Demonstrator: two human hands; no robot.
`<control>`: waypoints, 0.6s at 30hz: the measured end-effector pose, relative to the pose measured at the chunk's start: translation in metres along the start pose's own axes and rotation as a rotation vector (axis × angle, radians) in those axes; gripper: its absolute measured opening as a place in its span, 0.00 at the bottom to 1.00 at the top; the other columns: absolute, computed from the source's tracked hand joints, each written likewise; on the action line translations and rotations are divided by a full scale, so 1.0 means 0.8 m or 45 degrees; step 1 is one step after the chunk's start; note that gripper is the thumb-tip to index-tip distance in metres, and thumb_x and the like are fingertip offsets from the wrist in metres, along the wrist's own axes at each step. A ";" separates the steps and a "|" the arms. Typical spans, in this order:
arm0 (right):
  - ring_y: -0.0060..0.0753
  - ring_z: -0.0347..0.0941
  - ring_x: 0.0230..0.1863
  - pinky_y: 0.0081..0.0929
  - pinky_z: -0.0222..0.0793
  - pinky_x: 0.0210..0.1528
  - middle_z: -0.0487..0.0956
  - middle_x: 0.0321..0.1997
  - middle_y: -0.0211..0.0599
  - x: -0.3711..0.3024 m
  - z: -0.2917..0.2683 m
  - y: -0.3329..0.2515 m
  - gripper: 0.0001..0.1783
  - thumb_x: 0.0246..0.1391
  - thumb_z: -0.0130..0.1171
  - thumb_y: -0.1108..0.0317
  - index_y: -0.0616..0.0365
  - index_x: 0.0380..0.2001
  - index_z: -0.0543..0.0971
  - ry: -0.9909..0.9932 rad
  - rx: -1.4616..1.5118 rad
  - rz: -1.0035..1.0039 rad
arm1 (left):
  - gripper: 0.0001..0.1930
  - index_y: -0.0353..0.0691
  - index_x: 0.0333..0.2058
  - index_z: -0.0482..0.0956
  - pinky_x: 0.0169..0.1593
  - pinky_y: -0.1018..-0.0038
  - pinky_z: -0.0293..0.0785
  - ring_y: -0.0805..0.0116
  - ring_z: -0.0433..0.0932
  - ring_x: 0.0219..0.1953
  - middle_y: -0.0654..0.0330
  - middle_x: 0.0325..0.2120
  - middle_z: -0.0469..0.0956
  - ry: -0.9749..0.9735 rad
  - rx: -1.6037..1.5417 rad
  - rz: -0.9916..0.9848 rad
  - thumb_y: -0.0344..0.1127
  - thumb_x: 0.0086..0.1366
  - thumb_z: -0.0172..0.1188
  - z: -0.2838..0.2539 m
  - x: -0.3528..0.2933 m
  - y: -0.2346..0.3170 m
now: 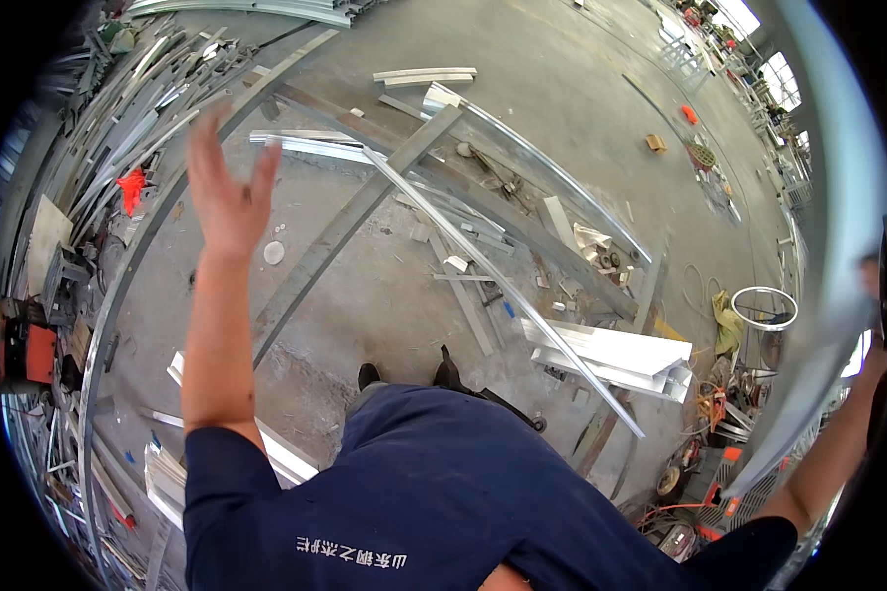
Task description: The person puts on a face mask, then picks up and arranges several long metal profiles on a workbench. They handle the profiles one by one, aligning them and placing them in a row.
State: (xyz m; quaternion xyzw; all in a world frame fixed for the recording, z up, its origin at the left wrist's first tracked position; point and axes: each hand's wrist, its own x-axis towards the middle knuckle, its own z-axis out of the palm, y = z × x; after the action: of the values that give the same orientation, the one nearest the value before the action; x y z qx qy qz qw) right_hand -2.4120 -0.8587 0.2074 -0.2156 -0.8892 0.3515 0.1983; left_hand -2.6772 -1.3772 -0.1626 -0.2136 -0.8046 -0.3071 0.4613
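My left hand (229,192) is raised out in front at the left, fingers spread and slightly blurred, with nothing in it. Beneath it pass the grey steel beams (345,231) of a low frame. At the far right edge, my right hand (873,362) is partly cut off by the dark rim of the picture. Its fingers close around the edge of a long silvery metal bar (816,360), which stands tilted close to the camera and is blurred. A thin shiny metal strip (503,281) lies slanting across the frame ahead of me.
White metal profiles (611,350) rest on the frame's right side. Long metal offcuts (138,118) pile up at the left, with a red cloth (131,189) among them. A white ring (764,307) and a grey-orange machine (719,488) stand at the right, near hoses.
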 end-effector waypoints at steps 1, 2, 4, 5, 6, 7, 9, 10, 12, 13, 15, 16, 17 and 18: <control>0.39 0.76 0.39 0.40 0.71 0.47 0.79 0.38 0.43 -0.004 0.058 0.029 0.40 0.30 0.70 0.70 0.67 0.55 0.74 -0.180 -0.002 0.137 | 0.32 0.35 0.59 0.68 0.59 0.57 0.66 0.47 0.70 0.57 0.48 0.54 0.72 0.169 -0.104 0.167 0.41 0.60 0.70 0.000 0.052 0.024; 0.36 0.77 0.35 0.37 0.74 0.44 0.80 0.35 0.40 -0.008 0.105 0.064 0.41 0.27 0.70 0.72 0.65 0.55 0.74 -0.364 -0.009 0.287 | 0.32 0.36 0.59 0.70 0.58 0.57 0.66 0.48 0.70 0.57 0.50 0.54 0.73 0.334 -0.219 0.345 0.42 0.59 0.70 0.008 0.091 0.053; 0.33 0.79 0.34 0.33 0.75 0.44 0.81 0.34 0.35 0.005 0.214 0.154 0.42 0.23 0.72 0.74 0.61 0.53 0.76 -0.849 0.081 0.490 | 0.34 0.34 0.62 0.66 0.64 0.60 0.61 0.49 0.69 0.60 0.49 0.57 0.71 0.159 -0.080 0.550 0.37 0.60 0.69 0.004 0.133 0.103; 0.31 0.78 0.43 0.31 0.72 0.51 0.83 0.41 0.37 0.008 0.249 0.192 0.38 0.31 0.73 0.71 0.61 0.53 0.78 -1.180 -0.148 0.217 | 0.34 0.40 0.58 0.71 0.62 0.56 0.64 0.50 0.69 0.59 0.54 0.55 0.73 0.016 -0.019 0.552 0.46 0.56 0.71 0.028 0.125 0.120; 0.31 0.77 0.48 0.30 0.70 0.54 0.82 0.46 0.38 -0.002 0.284 0.238 0.43 0.32 0.74 0.66 0.61 0.59 0.75 -1.393 -0.134 0.390 | 0.37 0.44 0.59 0.71 0.67 0.55 0.60 0.52 0.65 0.64 0.56 0.59 0.71 -0.308 -0.055 0.450 0.51 0.53 0.72 0.056 0.106 0.133; 0.32 0.75 0.51 0.31 0.69 0.56 0.81 0.51 0.39 -0.018 0.316 0.281 0.47 0.34 0.74 0.64 0.58 0.63 0.71 -1.430 -0.201 0.369 | 0.41 0.47 0.62 0.69 0.72 0.56 0.54 0.53 0.59 0.69 0.57 0.62 0.68 -0.637 -0.068 0.382 0.56 0.52 0.71 0.081 0.074 0.129; 0.36 0.72 0.56 0.31 0.66 0.59 0.79 0.54 0.40 -0.050 0.369 0.355 0.49 0.32 0.76 0.62 0.59 0.64 0.71 -1.625 -0.102 0.392 | 0.47 0.51 0.67 0.63 0.75 0.56 0.42 0.54 0.50 0.73 0.57 0.66 0.62 -1.144 0.029 0.377 0.63 0.52 0.68 0.129 -0.021 0.115; 0.37 0.73 0.56 0.31 0.65 0.60 0.79 0.54 0.42 -0.064 0.396 0.400 0.50 0.33 0.76 0.61 0.59 0.65 0.70 -1.693 -0.108 0.323 | 0.48 0.50 0.68 0.61 0.76 0.56 0.38 0.56 0.47 0.74 0.58 0.68 0.59 -1.436 0.063 0.361 0.63 0.52 0.68 0.136 -0.063 0.105; 0.39 0.72 0.59 0.31 0.63 0.62 0.77 0.58 0.46 -0.088 0.448 0.420 0.56 0.33 0.75 0.61 0.56 0.70 0.63 -1.790 0.026 0.368 | 0.52 0.49 0.67 0.61 0.76 0.54 0.33 0.55 0.43 0.74 0.61 0.67 0.58 -1.491 0.100 0.220 0.69 0.48 0.66 0.127 -0.136 0.073; 0.39 0.72 0.60 0.31 0.63 0.62 0.77 0.59 0.47 -0.099 0.470 0.441 0.56 0.33 0.75 0.61 0.56 0.70 0.63 -1.833 0.069 0.374 | 0.51 0.49 0.66 0.62 0.76 0.54 0.32 0.55 0.43 0.74 0.61 0.66 0.58 -1.568 0.151 0.139 0.69 0.48 0.67 0.127 -0.145 0.080; 0.40 0.71 0.61 0.32 0.63 0.63 0.76 0.61 0.48 -0.119 0.497 0.481 0.57 0.33 0.75 0.61 0.55 0.70 0.62 -1.875 0.136 0.412 | 0.50 0.49 0.65 0.63 0.76 0.54 0.30 0.54 0.43 0.74 0.61 0.65 0.60 -1.704 0.218 0.000 0.68 0.47 0.68 0.147 -0.160 0.100; 0.41 0.71 0.62 0.32 0.63 0.63 0.76 0.61 0.49 -0.127 0.510 0.493 0.56 0.33 0.74 0.61 0.54 0.70 0.63 -1.913 0.181 0.407 | 0.48 0.50 0.64 0.64 0.76 0.54 0.31 0.55 0.44 0.74 0.61 0.63 0.60 -1.708 0.295 -0.001 0.67 0.49 0.67 0.146 -0.171 0.103; 0.43 0.71 0.62 0.32 0.62 0.64 0.75 0.61 0.49 -0.133 0.526 0.505 0.56 0.33 0.74 0.62 0.53 0.70 0.63 -1.921 0.225 0.407 | 0.46 0.50 0.62 0.64 0.76 0.53 0.31 0.55 0.44 0.73 0.60 0.62 0.61 -1.698 0.355 0.022 0.67 0.50 0.66 0.144 -0.182 0.092; 0.46 0.69 0.63 0.34 0.63 0.64 0.74 0.63 0.50 -0.152 0.556 0.542 0.56 0.33 0.74 0.60 0.52 0.70 0.64 -1.889 0.259 0.323 | 0.44 0.50 0.61 0.64 0.76 0.53 0.31 0.55 0.45 0.73 0.60 0.61 0.61 -1.676 0.347 0.054 0.67 0.51 0.66 0.152 -0.202 0.081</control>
State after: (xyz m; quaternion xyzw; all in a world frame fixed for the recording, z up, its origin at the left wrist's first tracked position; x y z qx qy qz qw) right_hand -2.4294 -0.8764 -0.4250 -0.0040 -0.7210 0.5047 -0.4748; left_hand -2.6325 -1.2562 -0.3312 -0.3118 -0.9452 0.0005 -0.0967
